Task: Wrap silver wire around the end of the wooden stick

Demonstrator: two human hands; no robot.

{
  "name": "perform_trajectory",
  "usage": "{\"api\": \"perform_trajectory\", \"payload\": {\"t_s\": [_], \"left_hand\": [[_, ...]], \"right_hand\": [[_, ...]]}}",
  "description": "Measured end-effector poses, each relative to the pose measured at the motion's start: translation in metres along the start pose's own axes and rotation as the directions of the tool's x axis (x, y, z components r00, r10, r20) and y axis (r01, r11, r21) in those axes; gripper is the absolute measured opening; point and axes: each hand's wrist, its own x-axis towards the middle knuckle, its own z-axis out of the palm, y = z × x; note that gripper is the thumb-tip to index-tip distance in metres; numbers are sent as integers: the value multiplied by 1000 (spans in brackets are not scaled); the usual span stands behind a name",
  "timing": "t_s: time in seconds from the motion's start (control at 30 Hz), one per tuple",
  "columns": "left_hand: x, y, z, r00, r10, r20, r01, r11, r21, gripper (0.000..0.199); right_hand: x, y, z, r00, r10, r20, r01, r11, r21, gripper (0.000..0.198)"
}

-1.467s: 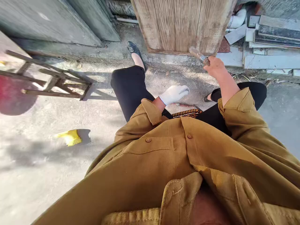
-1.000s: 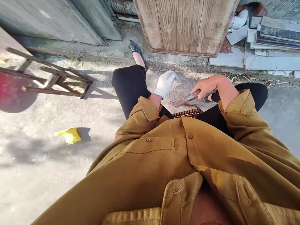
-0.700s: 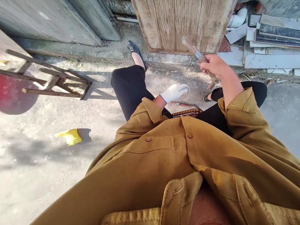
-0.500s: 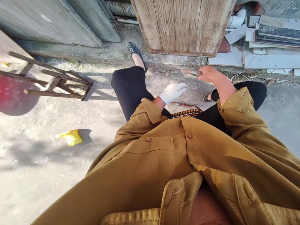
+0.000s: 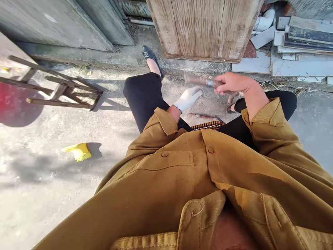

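- Concrete ground (image 5: pixel 78 194) beneath a wire-wrapped stick (image 5: pixel 197 80)!
- Our right fingers (image 5: pixel 220 88) clamp round it!
- Near the stick, our gloved left fingers (image 5: pixel 198 93) curl; pinching anything? We can't tell.

mustard-brown buttoned shirt (image 5: pixel 166 184), black trousers (image 5: pixel 143 99), white glove (image 5: pixel 187 100)

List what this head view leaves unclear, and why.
Head view:
Long brown wire-bound tool: tip motion-blurred, grip behind the bare right hand.
White gloved left hand: curled fingers hide whether anything is pinched.
Woven black and orange item: partly behind the ochre button shirt.
Reddish round object: cut off by the left edge.
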Motion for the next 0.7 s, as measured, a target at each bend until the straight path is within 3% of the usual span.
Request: {"api": "perform_trajectory", "payload": {"t_s": [0.1,0.17,0.23,0.3,0.4,0.5,0.57,0.63,0.7], "left_hand": [[-6,5,5,990,40,137,-43,999,19,24],[-10,8,8,981,83,174,-101,990,94,25],[-11,10,8,976,120,184,-151,974,169,27],[-12,9,7,975,135,177,-172,961,217,29],[-11,7,4,980,130,148,-165,952,257,29],[-9,4,-1,990,97,100,-116,970,213,27],[-7,3,-3,996,65,65,-73,988,134,26],[-4,2,-3,999,25,47,-28,998,55,23],[-1,1,-1,999,-33,34,33,999,-3,21]], "right_hand": [[3,9,-7,941,52,-334,-9,992,128,24],[11,17,-7,894,142,-426,-110,989,100,21],[20,23,-5,869,240,-433,-291,955,-54,18],[27,24,1,876,317,-363,-428,858,-285,19],[32,18,14,899,432,-69,-405,763,-505,16],[33,12,25,862,427,272,-251,828,-501,16],[30,8,26,852,339,399,-145,886,-441,18],[23,4,22,860,237,451,-69,931,-358,21],[13,1,13,901,148,407,-27,957,-288,22]]}}
